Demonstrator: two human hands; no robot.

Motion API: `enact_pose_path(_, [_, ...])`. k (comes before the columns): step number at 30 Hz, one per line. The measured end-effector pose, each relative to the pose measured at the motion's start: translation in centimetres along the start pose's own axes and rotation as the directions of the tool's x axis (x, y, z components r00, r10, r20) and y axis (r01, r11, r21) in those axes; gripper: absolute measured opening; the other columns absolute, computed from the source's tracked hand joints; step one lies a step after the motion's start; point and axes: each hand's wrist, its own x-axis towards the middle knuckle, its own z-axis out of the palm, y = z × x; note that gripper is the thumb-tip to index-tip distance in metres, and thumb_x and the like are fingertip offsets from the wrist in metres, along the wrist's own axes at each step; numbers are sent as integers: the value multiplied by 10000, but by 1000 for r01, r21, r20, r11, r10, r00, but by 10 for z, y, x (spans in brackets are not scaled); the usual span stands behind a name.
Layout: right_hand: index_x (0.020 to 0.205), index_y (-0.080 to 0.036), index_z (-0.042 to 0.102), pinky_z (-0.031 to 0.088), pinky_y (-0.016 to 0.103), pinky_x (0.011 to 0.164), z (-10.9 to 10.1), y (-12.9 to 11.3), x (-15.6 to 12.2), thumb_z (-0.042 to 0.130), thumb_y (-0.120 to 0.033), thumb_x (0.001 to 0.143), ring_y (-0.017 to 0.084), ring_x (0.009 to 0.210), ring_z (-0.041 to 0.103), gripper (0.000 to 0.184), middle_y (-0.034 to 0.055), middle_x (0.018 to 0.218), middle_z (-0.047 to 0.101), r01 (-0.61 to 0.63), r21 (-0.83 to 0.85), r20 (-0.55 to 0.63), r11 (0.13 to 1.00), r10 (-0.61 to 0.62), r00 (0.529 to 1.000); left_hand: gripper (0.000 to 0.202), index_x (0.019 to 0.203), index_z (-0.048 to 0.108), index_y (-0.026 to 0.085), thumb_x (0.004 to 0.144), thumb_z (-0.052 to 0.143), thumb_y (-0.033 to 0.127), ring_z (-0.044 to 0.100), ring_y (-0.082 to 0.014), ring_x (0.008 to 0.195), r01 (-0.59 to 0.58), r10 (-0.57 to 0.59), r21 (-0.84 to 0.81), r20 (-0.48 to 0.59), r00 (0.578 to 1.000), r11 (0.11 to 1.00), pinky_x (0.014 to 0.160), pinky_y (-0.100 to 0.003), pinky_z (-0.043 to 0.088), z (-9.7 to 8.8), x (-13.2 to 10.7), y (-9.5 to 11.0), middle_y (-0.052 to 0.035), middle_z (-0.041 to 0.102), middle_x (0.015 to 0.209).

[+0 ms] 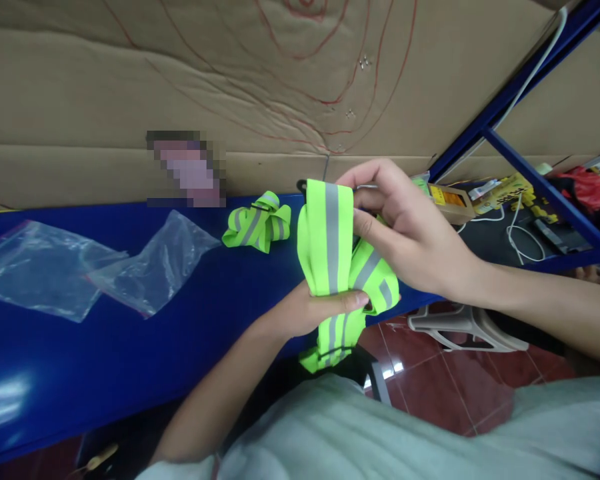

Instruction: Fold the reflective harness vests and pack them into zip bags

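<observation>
A folded neon-yellow reflective strap (333, 233) with a grey stripe is held up over the front edge of the blue table. My left hand (325, 310) grips its lower middle, thumb across the front. At the strap's upper right, my right hand (397, 223) pinches the folded band, its fingertips partly hidden behind it. A black buckle (302, 187) shows at the top left of the strap, and its lower end hangs below my left hand. Another bundled reflective strap (257, 223) lies on the table to the left, touched by neither hand.
Two clear plastic bags (45, 267) lie on the blue table (170, 360) at left. Cardboard (180, 80) stands behind it. At right are a blue metal frame (540, 183), white cables and a small box (450, 203). A white stool (467, 327) stands on the tiled floor.
</observation>
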Motion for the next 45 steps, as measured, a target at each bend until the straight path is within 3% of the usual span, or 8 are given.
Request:
enact_pose_path(11, [1183,-232,479,589,340,887,8,16,-8,436,-175,1042,180,1010,670,158,63,1173,644,25,-182,-65,983,-37,997,294,923,772,165,785,890,396,748,-208,840,-200,171,-93,-254,952,975,834,-329,600,22,8,-21,-51,780,865])
enact_pose_path(15, [1253,-231,498,557,276,725,6,24,-17,472,-186,1015,151,855,651,244,34,1122,648,31,-290,38,956,-21,999,339,773,734,141,881,798,457,697,-176,730,-146,137,-49,-162,977,988,751,-308,577,25,12,-26,-62,731,758])
enact_pose_path(20, [1262,-226,515,468,259,646,-11,32,-14,471,-157,984,146,775,599,291,34,1060,655,-40,-342,155,939,98,983,377,1056,766,138,967,687,496,695,-182,828,19,-19,-13,-3,1000,1000,799,-304,568,20,-6,-28,-86,738,865])
enact_pose_path(23, [1183,-193,544,474,280,697,-21,38,-8,532,-251,995,166,820,607,197,55,1007,677,-219,-178,299,959,264,917,385,1050,759,134,998,639,496,667,-165,819,56,-62,74,84,995,996,795,-293,549,14,-18,-26,-82,719,867])
enact_pose_path(27, [1243,-195,618,502,294,807,-26,47,-12,585,-341,991,166,900,635,294,50,1046,707,-587,109,531,802,452,717,397,921,752,147,1014,607,505,686,-198,961,33,-78,200,221,972,979,941,-335,541,2,-21,-30,-97,730,912])
enact_pose_path(34, [1196,-179,708,497,292,843,-18,50,-29,656,-282,931,160,929,641,289,42,1054,723,-746,235,519,623,569,638,527,1194,722,133,947,677,597,725,-222,985,247,-282,137,385,879,959,957,-385,567,-16,-10,-62,-141,763,1043])
enact_pose_path(40, [1121,-173,703,497,294,851,-21,42,-24,633,-259,937,163,939,648,214,41,1025,718,-682,238,422,692,559,714,763,1526,548,254,844,849,415,604,-309,1377,90,-179,243,376,909,966,1148,-471,488,-43,-12,-28,-158,641,1473])
enact_pose_path(45, [1103,-164,689,507,313,878,-29,30,-15,613,-248,942,173,959,653,197,49,1050,718,-556,163,411,815,456,789,1128,1599,459,319,617,1004,418,344,-337,1587,-215,200,139,114,973,967,1297,-424,305,-58,-4,8,-105,427,1677])
